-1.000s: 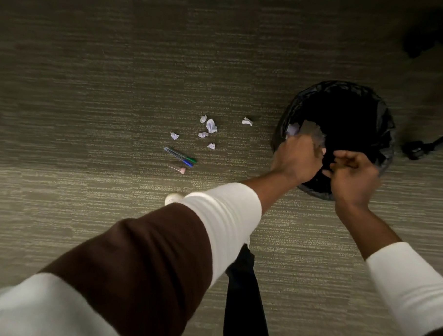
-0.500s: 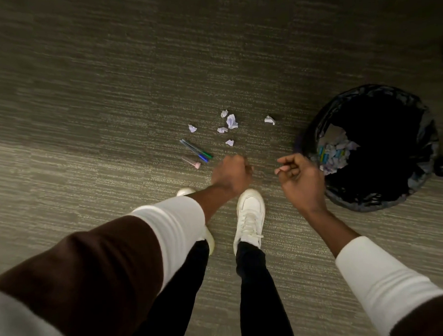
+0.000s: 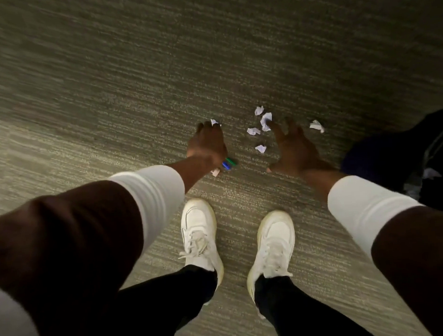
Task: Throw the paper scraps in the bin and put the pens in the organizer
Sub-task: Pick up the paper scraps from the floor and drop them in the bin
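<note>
White crumpled paper scraps (image 3: 263, 125) lie on the ribbed grey carpet (image 3: 110, 96), loose, with open floor all around. Your right hand (image 3: 294, 147) is spread wide just beside them. Your left hand (image 3: 207, 145) has its fingertips at one more scrap (image 3: 214, 122); whether it grips, I cannot tell. Pens (image 3: 228, 163) with green and blue ends show under its wrist. No writing is readable. The dark bin (image 3: 403, 160) is at the right edge.

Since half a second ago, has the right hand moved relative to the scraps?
Yes. The right hand went from short of the paper scraps to spread open among them on the carpet, fingertips reaching the cluster.
</note>
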The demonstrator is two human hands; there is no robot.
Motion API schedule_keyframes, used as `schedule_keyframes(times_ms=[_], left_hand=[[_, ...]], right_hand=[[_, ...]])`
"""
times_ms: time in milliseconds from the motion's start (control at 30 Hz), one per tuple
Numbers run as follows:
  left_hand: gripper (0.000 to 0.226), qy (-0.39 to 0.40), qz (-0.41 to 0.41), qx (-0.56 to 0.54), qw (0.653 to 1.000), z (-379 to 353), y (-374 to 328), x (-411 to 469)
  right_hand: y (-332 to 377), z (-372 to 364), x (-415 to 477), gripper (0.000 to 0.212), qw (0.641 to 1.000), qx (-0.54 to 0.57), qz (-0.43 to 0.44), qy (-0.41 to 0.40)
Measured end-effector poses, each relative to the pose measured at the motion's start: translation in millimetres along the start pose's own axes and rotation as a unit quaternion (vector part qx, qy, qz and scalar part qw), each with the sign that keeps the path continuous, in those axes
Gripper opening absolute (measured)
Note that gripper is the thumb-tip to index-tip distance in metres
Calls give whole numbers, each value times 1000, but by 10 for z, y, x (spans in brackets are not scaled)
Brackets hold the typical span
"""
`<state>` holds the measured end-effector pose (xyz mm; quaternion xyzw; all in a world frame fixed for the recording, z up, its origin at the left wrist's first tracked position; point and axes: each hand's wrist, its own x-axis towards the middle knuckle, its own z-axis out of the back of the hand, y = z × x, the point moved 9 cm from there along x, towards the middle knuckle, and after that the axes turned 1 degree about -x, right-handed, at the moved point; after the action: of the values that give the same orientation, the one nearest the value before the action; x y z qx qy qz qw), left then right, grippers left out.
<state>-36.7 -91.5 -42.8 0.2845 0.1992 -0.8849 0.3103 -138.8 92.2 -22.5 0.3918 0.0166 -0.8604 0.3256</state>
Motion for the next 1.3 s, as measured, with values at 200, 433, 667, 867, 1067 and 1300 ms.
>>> schedule_keyframes(times_ms=[200, 433, 667, 867, 1067, 1300], left_hand=[[63, -62, -64, -13, 996, -235, 178, 431], [38, -58, -106, 44, 992, -294, 11, 498], [29, -48, -133, 76, 987, -280, -77, 409], [43, -59, -154, 63, 984, -251, -194, 308], [33, -45, -172, 58, 982, -235, -387, 130], [35, -17, -193, 43, 980, -357, -570, -3]], right_hand=[[210, -147, 718, 119, 986, -128, 96, -50], [281, -333, 884, 89, 958, -241, 149, -46], [335, -569, 555, 42, 926, -296, 207, -114], [194, -507, 487, 24, 961, -157, 149, -171], [-587, -141, 330, 14, 957, 16, -60, -283], [-1402, -238, 439, 18, 918, 167, -164, -322]])
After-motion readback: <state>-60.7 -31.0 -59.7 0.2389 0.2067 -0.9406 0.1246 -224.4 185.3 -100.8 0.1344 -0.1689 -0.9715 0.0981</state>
